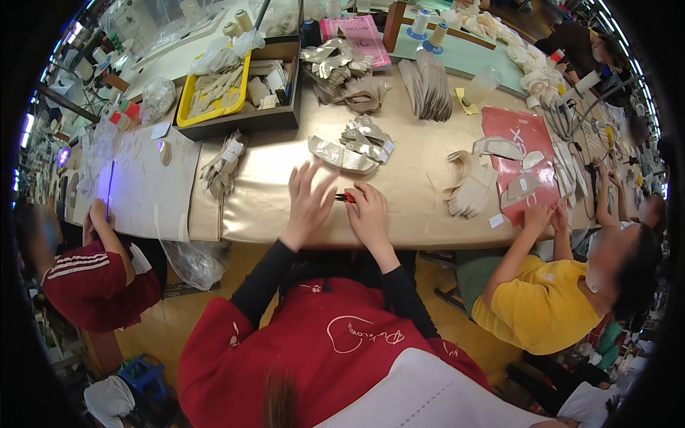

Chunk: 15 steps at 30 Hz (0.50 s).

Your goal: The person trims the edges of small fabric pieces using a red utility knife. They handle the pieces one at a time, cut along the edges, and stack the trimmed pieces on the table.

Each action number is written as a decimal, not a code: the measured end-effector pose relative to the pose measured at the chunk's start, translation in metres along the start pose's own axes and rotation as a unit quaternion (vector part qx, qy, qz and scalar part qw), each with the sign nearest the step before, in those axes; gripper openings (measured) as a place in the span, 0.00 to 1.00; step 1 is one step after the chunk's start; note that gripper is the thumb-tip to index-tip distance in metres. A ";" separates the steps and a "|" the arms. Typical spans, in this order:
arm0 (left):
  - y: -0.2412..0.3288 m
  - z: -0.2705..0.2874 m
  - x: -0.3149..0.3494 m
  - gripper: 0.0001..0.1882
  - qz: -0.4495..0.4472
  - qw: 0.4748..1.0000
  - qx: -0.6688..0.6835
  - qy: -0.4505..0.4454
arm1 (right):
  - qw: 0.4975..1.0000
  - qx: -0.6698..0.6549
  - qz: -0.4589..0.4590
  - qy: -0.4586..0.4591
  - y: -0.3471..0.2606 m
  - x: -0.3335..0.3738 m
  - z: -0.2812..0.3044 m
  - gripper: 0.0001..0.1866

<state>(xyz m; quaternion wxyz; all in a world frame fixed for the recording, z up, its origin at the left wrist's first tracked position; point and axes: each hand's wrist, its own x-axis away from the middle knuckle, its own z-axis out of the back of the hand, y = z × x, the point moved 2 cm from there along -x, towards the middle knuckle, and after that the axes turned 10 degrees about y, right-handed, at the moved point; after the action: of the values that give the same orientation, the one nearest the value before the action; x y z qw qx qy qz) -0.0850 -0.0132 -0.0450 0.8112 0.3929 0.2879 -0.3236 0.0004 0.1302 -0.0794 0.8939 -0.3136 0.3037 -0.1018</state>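
My right hand [369,214] is closed round a small pair of red-handled thread snips [347,197], whose dark tips point left. Fingers spread and slightly blurred, my left hand [310,202] hovers over the gold-coloured table just left of the snips, holding nothing that I can see. Just beyond both hands lies a pale, curved shoe-upper piece [342,157]. A small heap of shiny silvery cut pieces [366,137] with a white tag touches it on the far side.
A dark box [285,118] with a yellow tray [182,110] stands at the back left. Bundles of beige pieces [222,171] lie left, grey strips [429,93] behind. On the right, a red sheet [510,143] carries cut pieces. Co-workers sit at both sides, one in yellow [549,299].
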 end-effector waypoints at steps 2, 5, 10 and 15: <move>-0.004 -0.028 -0.040 0.32 0.004 0.996 -0.009 -0.090 | 1.000 -0.006 -0.006 0.002 0.001 0.000 -0.001 0.15; -0.015 -0.049 -0.073 0.34 -0.097 0.960 -0.102 -0.241 | 1.000 -0.010 -0.007 0.005 0.002 0.001 -0.001 0.15; -0.028 -0.038 -0.062 0.27 -0.025 0.959 -0.027 -0.282 | 1.000 0.005 -0.011 0.006 0.002 0.001 -0.004 0.15; -0.042 0.008 -0.044 0.25 0.085 0.968 0.074 -0.225 | 1.000 0.002 -0.008 0.020 0.002 0.000 -0.004 0.15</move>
<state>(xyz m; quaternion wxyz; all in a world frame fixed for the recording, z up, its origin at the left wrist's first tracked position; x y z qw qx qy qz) -0.1429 -0.0267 -0.0284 0.8483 0.3919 0.0384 -0.3540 -0.0022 0.1300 -0.0836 0.8875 -0.3120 0.3189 -0.1155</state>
